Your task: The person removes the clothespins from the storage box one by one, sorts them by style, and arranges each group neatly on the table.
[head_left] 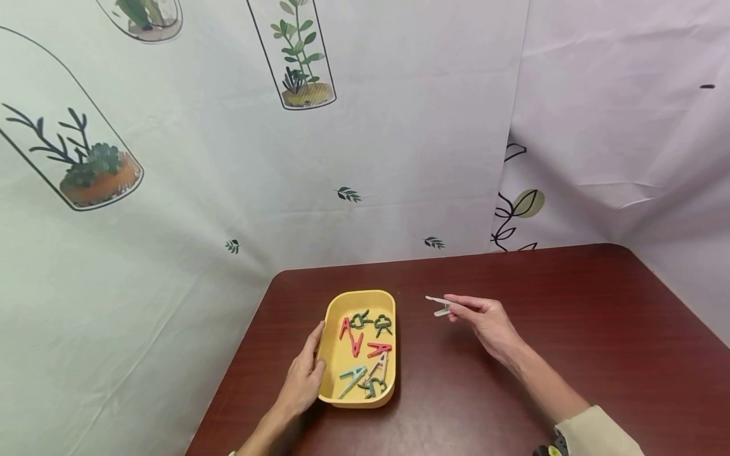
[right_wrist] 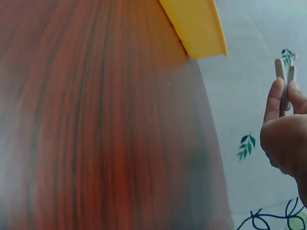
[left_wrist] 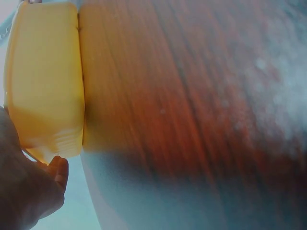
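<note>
My right hand (head_left: 485, 323) pinches a white clothespin (head_left: 439, 303) between thumb and fingers, above the table to the right of a yellow tub. The right wrist view shows that clothespin (right_wrist: 286, 81) upright between the fingertips. With its fingers extended, my left hand (head_left: 305, 377) rests against the left side of the yellow tub (head_left: 321, 380). Inside the tub lie red clothespins (head_left: 357, 345), dark green clips (head_left: 383, 325), a light green clothespin (head_left: 353, 380) and a pale pink one (head_left: 383, 364). From the left wrist, the tub's outer wall (left_wrist: 45, 72) shows beside my hand (left_wrist: 31, 196).
The tub stands on a dark red-brown wooden table (head_left: 467, 405). Behind and beside the table hangs a pale cloth (head_left: 410, 139) printed with plants and leaves. A dark wrist strap (head_left: 559, 443) shows at my right sleeve.
</note>
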### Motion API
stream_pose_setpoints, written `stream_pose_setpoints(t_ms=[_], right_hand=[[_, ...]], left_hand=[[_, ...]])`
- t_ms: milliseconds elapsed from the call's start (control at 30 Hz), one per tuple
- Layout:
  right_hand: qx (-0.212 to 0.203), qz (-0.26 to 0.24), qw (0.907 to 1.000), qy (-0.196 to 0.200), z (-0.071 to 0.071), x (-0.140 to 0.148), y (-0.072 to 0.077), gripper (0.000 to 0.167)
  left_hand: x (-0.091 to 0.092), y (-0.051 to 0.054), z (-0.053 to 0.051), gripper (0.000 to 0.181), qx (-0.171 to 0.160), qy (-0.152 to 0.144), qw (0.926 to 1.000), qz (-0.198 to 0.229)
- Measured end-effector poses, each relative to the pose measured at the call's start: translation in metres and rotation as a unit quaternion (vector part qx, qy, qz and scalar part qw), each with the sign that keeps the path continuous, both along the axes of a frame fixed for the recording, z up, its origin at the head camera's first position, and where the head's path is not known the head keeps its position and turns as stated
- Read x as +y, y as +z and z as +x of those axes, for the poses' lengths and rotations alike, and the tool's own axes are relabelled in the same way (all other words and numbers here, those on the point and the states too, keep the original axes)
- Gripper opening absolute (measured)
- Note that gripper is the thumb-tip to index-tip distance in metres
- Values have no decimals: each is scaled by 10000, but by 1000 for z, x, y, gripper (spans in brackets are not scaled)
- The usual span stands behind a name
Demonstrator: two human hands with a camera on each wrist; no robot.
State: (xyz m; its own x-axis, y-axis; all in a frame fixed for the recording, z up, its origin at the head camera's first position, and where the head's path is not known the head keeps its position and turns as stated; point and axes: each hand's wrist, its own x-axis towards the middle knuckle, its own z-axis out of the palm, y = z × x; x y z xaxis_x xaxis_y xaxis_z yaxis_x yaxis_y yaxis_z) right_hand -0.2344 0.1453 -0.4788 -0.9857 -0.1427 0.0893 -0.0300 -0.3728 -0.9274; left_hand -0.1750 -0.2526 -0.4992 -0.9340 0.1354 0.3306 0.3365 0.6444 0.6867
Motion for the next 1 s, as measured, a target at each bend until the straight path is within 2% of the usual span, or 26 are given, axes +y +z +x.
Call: stream_pose_setpoints(t_ms=[200, 533, 767, 1000], right_hand=[[157, 469, 9988, -42, 5, 14, -2, 41], [119, 831, 9957, -380, 15, 25, -7, 27], [170, 1266, 9907, -472, 21, 33, -11, 30], [213, 1421, 9888, -405, 29, 37, -12, 36]], left_hand=[[0, -1, 0, 76, -101, 27, 9999, -3], [1, -1, 1, 77, -125, 73, 9999, -17], [1, -1, 1, 77, -141, 84, 9999, 29], [1, 0, 1, 76, 5, 63, 10000, 12]])
